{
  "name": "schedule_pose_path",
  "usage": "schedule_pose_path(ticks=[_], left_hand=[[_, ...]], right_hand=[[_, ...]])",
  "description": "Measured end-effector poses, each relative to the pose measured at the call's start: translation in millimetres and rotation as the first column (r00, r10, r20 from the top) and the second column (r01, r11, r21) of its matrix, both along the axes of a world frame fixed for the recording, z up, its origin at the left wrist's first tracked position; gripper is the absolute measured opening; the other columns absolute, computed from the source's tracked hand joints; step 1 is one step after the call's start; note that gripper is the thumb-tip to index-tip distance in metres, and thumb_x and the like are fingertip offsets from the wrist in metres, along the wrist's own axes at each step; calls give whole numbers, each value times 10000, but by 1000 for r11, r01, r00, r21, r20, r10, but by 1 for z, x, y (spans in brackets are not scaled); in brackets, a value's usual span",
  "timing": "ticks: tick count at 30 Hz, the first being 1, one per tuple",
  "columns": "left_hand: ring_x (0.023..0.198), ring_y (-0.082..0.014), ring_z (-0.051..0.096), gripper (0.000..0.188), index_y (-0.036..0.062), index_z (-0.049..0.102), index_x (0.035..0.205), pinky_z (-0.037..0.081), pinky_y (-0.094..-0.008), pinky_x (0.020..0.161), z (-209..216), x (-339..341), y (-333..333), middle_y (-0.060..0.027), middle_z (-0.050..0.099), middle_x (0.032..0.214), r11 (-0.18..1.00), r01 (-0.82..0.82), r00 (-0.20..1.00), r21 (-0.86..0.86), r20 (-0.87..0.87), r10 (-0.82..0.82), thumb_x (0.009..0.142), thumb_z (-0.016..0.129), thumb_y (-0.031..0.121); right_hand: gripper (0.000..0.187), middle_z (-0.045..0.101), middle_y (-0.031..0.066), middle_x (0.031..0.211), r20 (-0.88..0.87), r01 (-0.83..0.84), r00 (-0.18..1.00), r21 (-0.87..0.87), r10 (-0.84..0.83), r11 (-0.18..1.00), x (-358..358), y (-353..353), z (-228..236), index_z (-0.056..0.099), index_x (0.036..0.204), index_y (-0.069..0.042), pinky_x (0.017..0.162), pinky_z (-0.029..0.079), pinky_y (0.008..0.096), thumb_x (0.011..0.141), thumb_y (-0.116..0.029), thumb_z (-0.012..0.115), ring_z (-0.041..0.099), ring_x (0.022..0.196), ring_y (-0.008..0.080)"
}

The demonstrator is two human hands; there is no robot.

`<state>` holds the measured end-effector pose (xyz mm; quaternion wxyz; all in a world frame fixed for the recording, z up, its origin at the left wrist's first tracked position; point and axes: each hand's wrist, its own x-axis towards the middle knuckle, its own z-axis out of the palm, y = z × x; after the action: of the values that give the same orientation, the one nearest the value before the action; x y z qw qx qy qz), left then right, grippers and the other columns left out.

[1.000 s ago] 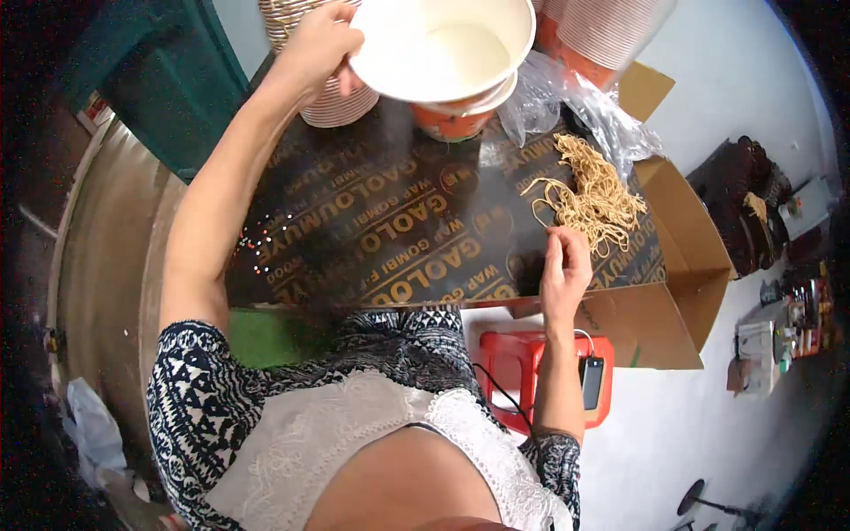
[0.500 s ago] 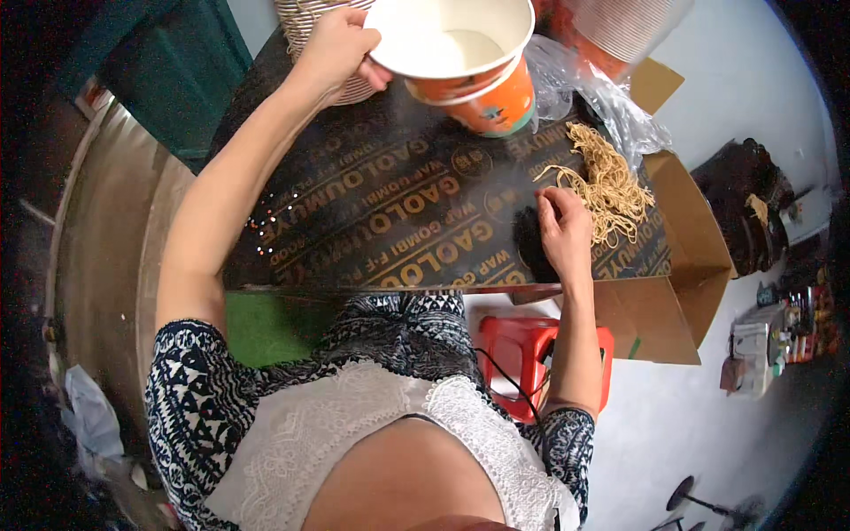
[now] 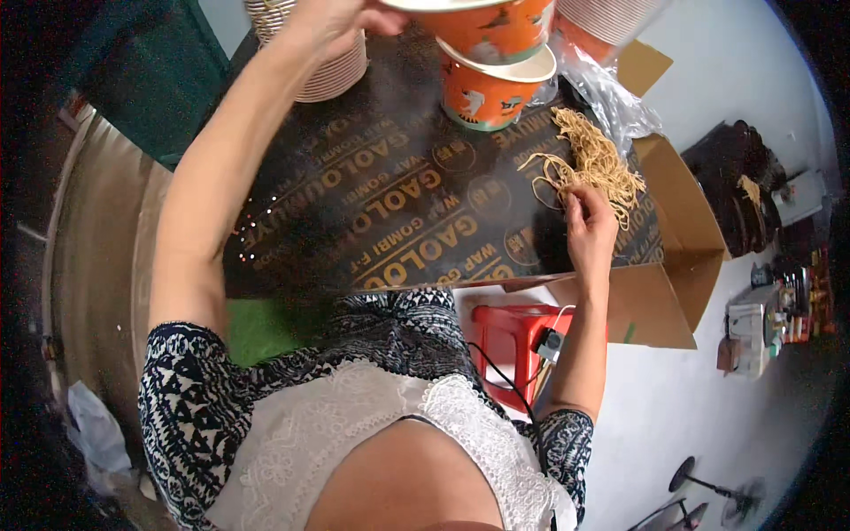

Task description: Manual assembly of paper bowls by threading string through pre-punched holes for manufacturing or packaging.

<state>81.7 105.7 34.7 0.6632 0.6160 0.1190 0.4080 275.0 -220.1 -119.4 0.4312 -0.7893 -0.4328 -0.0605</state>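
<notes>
At the top edge, my left hand (image 3: 341,19), partly cut off, grips the rim of an orange paper bucket (image 3: 500,34) with a white inside. That bucket is raised and tilted just above a second orange paper bucket (image 3: 482,96), which stands on the dark table (image 3: 372,203). On the table's right side lies a loose heap of tan string (image 3: 602,164). My right hand (image 3: 591,217) is at the heap's near left edge, thumb and fingers pinched together on strands of the string.
Nested buckets (image 3: 332,78) stand at the back left, some with string at their sides. Another bucket stack (image 3: 606,22) and clear plastic wrap (image 3: 611,97) are at the back right. An open cardboard box (image 3: 677,212) adjoins the table's right edge. Below is a red stool (image 3: 505,354).
My left hand has lifted the upper bucket up and away, uncovering more of the lower one. The right hand has moved rightward onto the string and closed there. The view has shifted slightly.
</notes>
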Motion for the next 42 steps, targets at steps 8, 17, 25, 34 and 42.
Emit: schedule_pose_path(ticks=[8, 17, 25, 34, 42], left_hand=[[444, -120, 593, 319, -110, 487, 1143, 499, -198, 346, -42, -102, -41, -107, 634, 786, 998, -54, 942, 18, -331, 57, 870, 535, 48], [491, -128, 619, 350, -114, 505, 1149, 533, -226, 391, -92, -130, -55, -111, 641, 774, 967, -138, 938, -215, -342, 57, 921, 590, 137], [650, -34, 483, 109, 32, 614, 946, 394, -190, 544, -109, -142, -144, 0, 577, 880, 805, -442, 838, 396, -140, 528, 927, 541, -47], [832, -185, 653, 412, -2, 508, 1278, 515, -298, 731, -130, -96, -199, -145, 646, 1110, 890, 359, 878, 283, -426, -219, 878, 602, -28], [692, -49, 578, 47, -4, 628, 934, 461, -216, 616, -144, -101, -191, -2, 633, 761, 971, 232, 807, -65, -544, -230, 890, 640, 8]], right_hand=[[90, 577, 145, 865, 400, -15, 913, -162, 80, 987, 5, 7, -10, 665, 883, -39, 781, 435, 450, 795, -55, 673, 526, 887, 343], [57, 550, 171, 829, 597, 37, 790, -270, 138, 962, -18, 34, -22, 598, 821, -21, 751, 411, 442, 765, -24, 608, 504, 825, 345], [241, 534, 158, 885, 377, -436, 840, 39, 391, 899, -118, 17, -5, 554, 863, -18, 720, 408, 425, 649, 71, 621, 502, 828, 344], [197, 543, 127, 914, 287, -473, 858, 118, 426, 873, -130, -2, -4, 543, 892, -43, 775, 424, 433, 741, -1, 663, 508, 864, 332], [163, 598, 154, 875, 18, -492, 871, 49, 491, 869, -108, 1, -12, 520, 896, -23, 723, 471, 405, 801, 49, 631, 581, 795, 344]])
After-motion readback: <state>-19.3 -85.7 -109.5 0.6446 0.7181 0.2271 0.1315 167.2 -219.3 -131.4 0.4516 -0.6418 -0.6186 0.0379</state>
